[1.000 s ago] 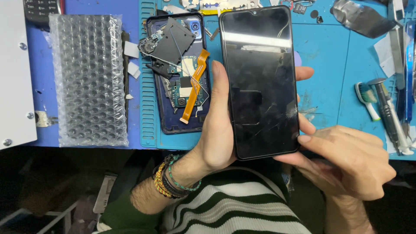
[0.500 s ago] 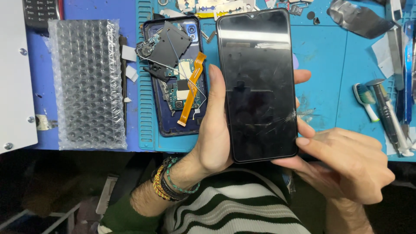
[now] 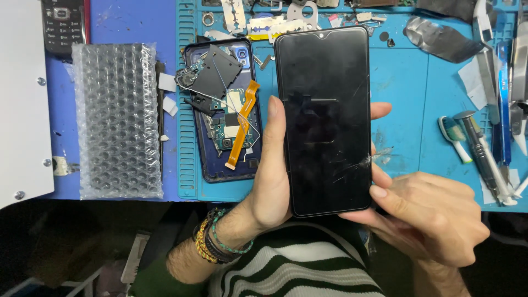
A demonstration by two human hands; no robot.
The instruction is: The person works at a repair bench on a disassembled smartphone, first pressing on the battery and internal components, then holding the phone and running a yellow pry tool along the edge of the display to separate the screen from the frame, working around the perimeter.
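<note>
My left hand (image 3: pixel 272 176) grips a black phone screen (image 3: pixel 327 115) from underneath, thumb along its left edge and fingertips showing at its right edge. The glass is dark, with scratches and a cracked spot near the lower right edge. My right hand (image 3: pixel 429 220) touches the screen's lower right corner with thumb and fingertips. Left of the screen, an opened dark blue phone body (image 3: pixel 223 113) lies on the teal work mat (image 3: pixel 412 132), its circuit board, black cover piece and orange flex cable exposed.
A sheet of bubble wrap (image 3: pixel 118 121) lies on the blue table at left, beside a white panel (image 3: pixel 22 104). A keypad phone (image 3: pixel 63 25) sits top left. Tweezers, a screwdriver (image 3: pixel 484 157), a brush, blades and a foil piece (image 3: pixel 443 38) crowd the mat's right and top.
The screen has tilted slightly, so the bright reflection on its glass is gone. Both hands keep the same hold on it.
</note>
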